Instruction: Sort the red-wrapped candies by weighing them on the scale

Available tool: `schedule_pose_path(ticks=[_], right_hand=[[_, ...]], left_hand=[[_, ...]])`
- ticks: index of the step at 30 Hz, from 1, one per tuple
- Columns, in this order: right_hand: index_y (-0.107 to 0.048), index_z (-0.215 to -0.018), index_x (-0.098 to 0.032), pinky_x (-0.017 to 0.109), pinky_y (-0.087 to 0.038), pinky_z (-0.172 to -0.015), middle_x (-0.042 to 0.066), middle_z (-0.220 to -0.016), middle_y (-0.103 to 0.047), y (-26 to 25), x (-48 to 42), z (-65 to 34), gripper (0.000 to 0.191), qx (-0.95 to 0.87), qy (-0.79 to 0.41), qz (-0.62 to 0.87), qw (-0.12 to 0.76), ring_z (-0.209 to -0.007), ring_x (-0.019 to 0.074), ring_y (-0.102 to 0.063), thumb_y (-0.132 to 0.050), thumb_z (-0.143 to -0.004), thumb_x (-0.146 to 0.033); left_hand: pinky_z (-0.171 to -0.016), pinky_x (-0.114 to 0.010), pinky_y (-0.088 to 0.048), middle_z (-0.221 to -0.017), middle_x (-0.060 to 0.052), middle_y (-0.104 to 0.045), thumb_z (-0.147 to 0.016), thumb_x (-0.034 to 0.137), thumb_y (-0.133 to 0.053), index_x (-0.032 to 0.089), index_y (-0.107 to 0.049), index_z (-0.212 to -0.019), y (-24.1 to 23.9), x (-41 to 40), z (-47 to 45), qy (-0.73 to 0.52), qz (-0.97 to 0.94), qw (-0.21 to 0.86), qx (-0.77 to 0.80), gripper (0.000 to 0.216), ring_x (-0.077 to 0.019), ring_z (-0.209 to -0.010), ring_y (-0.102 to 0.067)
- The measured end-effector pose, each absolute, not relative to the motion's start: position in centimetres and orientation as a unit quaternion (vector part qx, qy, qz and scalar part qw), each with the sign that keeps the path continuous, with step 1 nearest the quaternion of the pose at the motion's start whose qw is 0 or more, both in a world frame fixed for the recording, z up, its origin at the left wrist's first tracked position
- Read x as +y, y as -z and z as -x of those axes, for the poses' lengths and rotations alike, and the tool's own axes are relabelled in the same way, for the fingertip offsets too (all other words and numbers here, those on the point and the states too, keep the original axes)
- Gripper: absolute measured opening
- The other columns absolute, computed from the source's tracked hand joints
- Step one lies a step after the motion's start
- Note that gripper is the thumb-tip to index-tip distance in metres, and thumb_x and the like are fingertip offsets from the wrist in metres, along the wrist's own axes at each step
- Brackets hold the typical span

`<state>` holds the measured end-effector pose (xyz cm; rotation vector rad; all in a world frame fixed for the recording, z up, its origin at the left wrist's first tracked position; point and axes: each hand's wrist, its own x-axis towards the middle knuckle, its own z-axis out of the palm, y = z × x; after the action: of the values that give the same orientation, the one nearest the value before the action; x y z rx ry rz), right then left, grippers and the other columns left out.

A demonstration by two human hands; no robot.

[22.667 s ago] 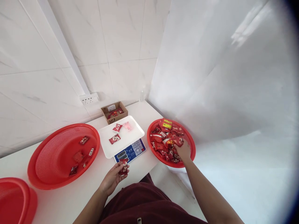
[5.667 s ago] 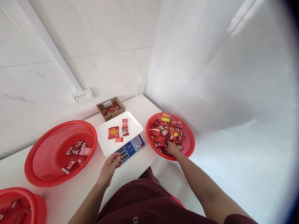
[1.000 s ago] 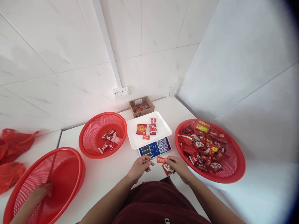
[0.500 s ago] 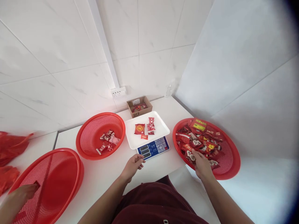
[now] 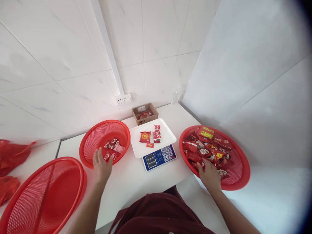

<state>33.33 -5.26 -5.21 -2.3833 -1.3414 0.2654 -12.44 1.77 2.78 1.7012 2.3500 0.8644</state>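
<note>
My left hand (image 5: pixel 101 164) hovers at the front rim of a red mesh basket (image 5: pixel 90 145) that holds a few red candy packets (image 5: pixel 111 149); its fingers are stretched out and empty. My right hand (image 5: pixel 210 175) rests in the right red basket (image 5: pixel 240 167), fingers buried among the pile of red snack packets (image 5: pixel 207 150), so what they hold is hidden. Between the baskets stands a scale with a blue keypad (image 5: pixel 159 157) and a white tray (image 5: pixel 163 139) carrying three red packets (image 5: pixel 150 136).
A large red basket (image 5: pixel 44 195) sits at the lower left, with red plastic bags (image 5: pixel 11 162) beyond it. A small cardboard box (image 5: pixel 145 113) and a wall socket (image 5: pixel 123 98) are behind the scale. White walls close the corner behind and to the right.
My left hand has moved left from the scale's front to the middle basket's rim. My right hand stays in the right basket. The other person's hand has left the lower-left basket.
</note>
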Motion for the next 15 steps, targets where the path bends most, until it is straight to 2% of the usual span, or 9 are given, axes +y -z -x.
schedule_pose_path(ticks=[3,7,12,15], right_hand=[[-0.05,-0.124,-0.013,0.047,-0.037,-0.091,0.019,-0.125,-0.056,5.2,-5.3,-33.3,0.054,-0.483,-0.1,0.852,0.176,-0.113,0.034,-0.05,-0.032,-0.085,-0.047],[-0.051,-0.122,-0.013,0.046,-0.039,-0.09,0.019,-0.121,-0.058,5.4,-5.3,-33.6,0.052,-0.488,-0.103,0.851,0.166,-0.111,0.0334,-0.052,-0.032,-0.086,-0.046],[-0.05,-0.123,-0.011,0.042,-0.041,-0.088,0.018,-0.119,-0.06,5.5,-5.3,-33.7,0.051,-0.493,-0.109,0.85,0.149,-0.11,0.0309,-0.053,-0.033,-0.087,-0.043],[-0.05,-0.124,-0.011,0.041,-0.041,-0.088,0.017,-0.119,-0.06,5.5,-5.2,-33.8,0.051,-0.491,-0.121,0.851,0.139,-0.109,0.0298,-0.054,-0.032,-0.087,-0.042]], left_hand=[[-0.11,-0.056,-0.012,-0.151,-0.023,-0.017,-0.082,0.049,-0.047,0.01,-0.021,-0.144,-3.2,2.0,16.4,-0.186,-0.515,0.017,0.836,0.078,-0.0371,-0.14,-0.008],[-0.106,-0.064,-0.012,-0.151,-0.027,-0.011,-0.077,0.056,-0.05,0.011,-0.017,-0.145,-2.9,1.5,19.9,-0.108,-0.425,0.076,0.896,0.089,-0.0428,-0.139,-0.005],[-0.099,-0.066,-0.025,-0.147,-0.031,-0.016,-0.069,0.053,-0.057,0.012,-0.011,-0.145,-1.9,1.1,22.9,-0.074,-0.328,0.146,0.93,0.098,-0.0485,-0.136,-0.016],[-0.09,-0.062,-0.04,-0.137,-0.032,-0.035,-0.067,0.047,-0.057,0.008,-0.006,-0.145,-0.9,1.0,25.9,-0.059,-0.323,0.171,0.929,0.101,-0.0483,-0.126,-0.038]])
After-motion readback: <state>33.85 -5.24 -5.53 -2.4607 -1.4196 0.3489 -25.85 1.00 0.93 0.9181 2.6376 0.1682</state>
